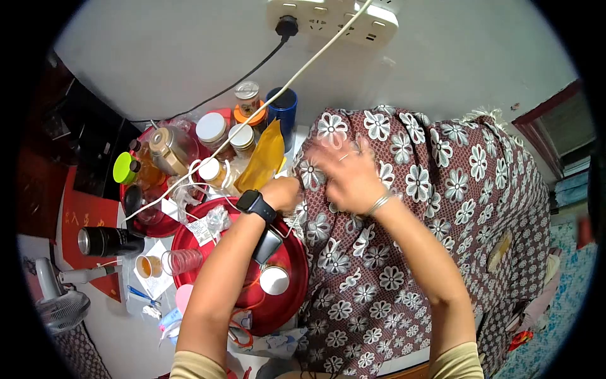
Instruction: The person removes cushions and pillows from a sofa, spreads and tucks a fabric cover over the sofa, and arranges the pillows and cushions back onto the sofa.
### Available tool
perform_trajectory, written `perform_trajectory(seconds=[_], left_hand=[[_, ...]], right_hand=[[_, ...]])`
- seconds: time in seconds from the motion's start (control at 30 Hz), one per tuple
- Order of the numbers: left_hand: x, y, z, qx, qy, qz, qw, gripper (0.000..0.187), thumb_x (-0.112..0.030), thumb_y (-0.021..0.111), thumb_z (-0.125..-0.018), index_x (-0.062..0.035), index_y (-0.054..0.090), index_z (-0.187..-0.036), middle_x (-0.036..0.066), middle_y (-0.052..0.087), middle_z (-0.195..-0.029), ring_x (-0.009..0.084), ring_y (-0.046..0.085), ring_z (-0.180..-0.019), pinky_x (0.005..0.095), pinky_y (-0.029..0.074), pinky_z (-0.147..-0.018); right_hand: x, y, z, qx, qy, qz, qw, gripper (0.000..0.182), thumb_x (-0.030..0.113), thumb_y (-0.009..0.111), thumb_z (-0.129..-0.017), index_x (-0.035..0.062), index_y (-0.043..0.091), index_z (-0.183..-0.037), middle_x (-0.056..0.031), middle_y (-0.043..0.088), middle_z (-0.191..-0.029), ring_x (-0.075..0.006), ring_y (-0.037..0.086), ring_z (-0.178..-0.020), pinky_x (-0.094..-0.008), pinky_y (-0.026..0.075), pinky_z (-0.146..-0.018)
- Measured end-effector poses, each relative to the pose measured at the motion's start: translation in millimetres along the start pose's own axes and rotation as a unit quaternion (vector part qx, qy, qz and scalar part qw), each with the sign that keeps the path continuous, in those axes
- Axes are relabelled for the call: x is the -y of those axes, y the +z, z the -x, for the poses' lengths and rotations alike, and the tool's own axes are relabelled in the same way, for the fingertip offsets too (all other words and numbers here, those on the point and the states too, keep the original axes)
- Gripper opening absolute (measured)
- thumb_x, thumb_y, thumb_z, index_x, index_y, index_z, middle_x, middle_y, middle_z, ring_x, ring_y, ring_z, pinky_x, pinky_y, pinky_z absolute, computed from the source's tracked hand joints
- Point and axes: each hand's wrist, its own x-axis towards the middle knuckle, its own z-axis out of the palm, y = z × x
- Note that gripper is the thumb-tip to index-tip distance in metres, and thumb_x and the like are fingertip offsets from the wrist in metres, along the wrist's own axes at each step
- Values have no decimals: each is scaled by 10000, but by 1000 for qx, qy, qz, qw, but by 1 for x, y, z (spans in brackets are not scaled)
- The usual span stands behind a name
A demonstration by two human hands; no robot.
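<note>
A brown cloth with white flowers (391, 278) drapes over a large bulky shape on the right. My right hand (350, 177), blurred by motion, is over the cloth's upper left part with its fingers spread; a bracelet circles the wrist. My left hand (282, 192), with a dark watch on its wrist, is at the cloth's left edge, and its fingers are bent and blurred. Whether it grips the cloth cannot be made out. Just left of it stands a yellow packet (262, 158). Below the left wrist a phone-like device (267, 246) lies over a red tray (287, 303).
Jars with white lids (211, 128), a blue canister (283, 114) and a glass pot (173, 150) crowd the left. A white cable (297, 74) hangs across the view from the power strip (334, 22). A small fan (62, 306) stands at the lower left.
</note>
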Motion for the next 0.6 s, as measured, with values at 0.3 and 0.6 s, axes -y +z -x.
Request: perform_trajectory(seconds=[0.3, 0.6], left_hand=[[20, 21, 8, -85, -31, -54, 994, 223, -83, 511, -766, 36, 596, -934, 231, 622, -882, 383, 602, -849, 428, 478, -742], [42, 53, -72, -56, 21, -150, 987, 268, -104, 538, -778, -44, 606, -1030, 134, 524, -1222, 303, 473, -1158, 398, 389, -951]], right_hand=[[11, 21, 12, -32, -33, 97, 994, 160, 148, 519, -742, 91, 618, -853, -66, 577, -1015, -257, 444, -1130, -425, 352, -919], [29, 19, 17, 66, -32, -7, 997, 423, 349, 646, -627, 143, 627, -997, -165, 423, -1245, -415, 187, -1303, -619, 177, -999]])
